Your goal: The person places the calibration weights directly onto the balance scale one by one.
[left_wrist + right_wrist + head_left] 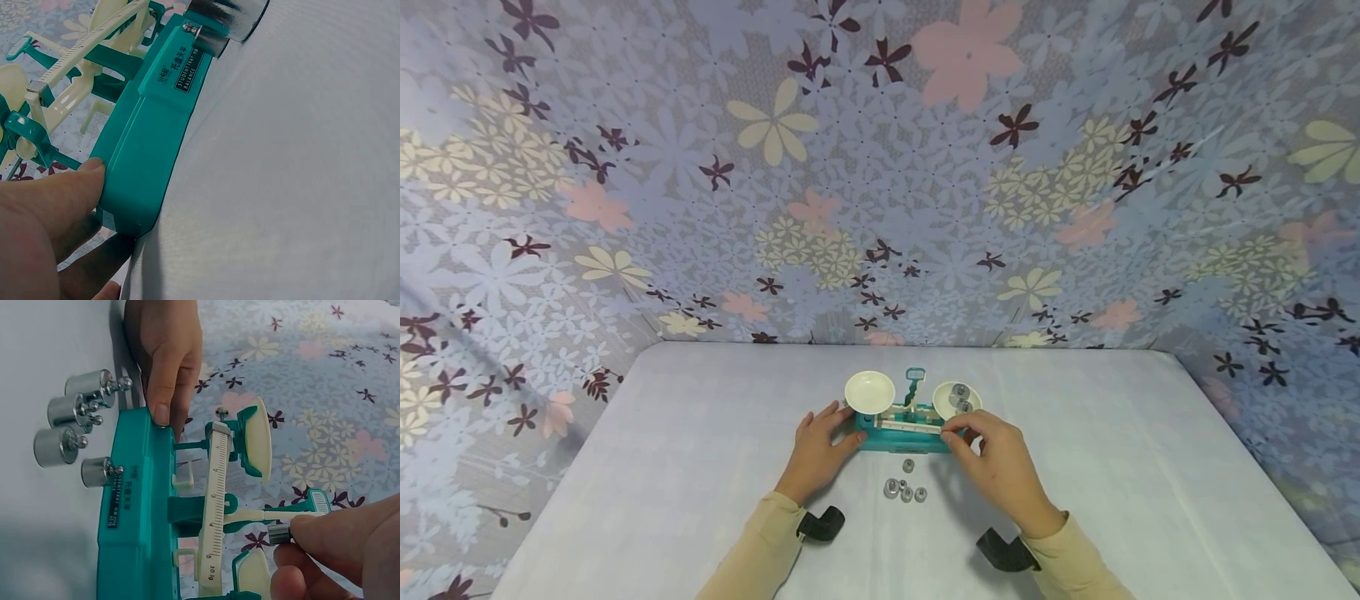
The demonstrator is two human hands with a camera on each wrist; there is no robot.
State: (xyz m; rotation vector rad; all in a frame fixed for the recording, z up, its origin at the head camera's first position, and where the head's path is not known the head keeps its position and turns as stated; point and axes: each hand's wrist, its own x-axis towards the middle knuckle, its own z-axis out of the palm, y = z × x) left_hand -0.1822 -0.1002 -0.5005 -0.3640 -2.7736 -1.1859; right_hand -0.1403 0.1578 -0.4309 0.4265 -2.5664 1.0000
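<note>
Teal plastic balance scale (904, 440) stands between both hands' fingers on my feed. I see the left hand (822, 455) gripping its base end, thumb in front, other fingers partly hidden behind. The right hand (1002, 465) pinches a small silver metal weight (279, 534), which I can't make out from the head. Just beyond those fingertips, the round cream pan (945, 402) holds cylindrical silver weights (960, 391); the right wrist view cuts that pan off.

I remotely watch the pale table (700, 450): between the hands (826, 450) (1003, 467) stand a teal balance (887, 440) and, just in front of it, five metal weights (891, 489).
</note>
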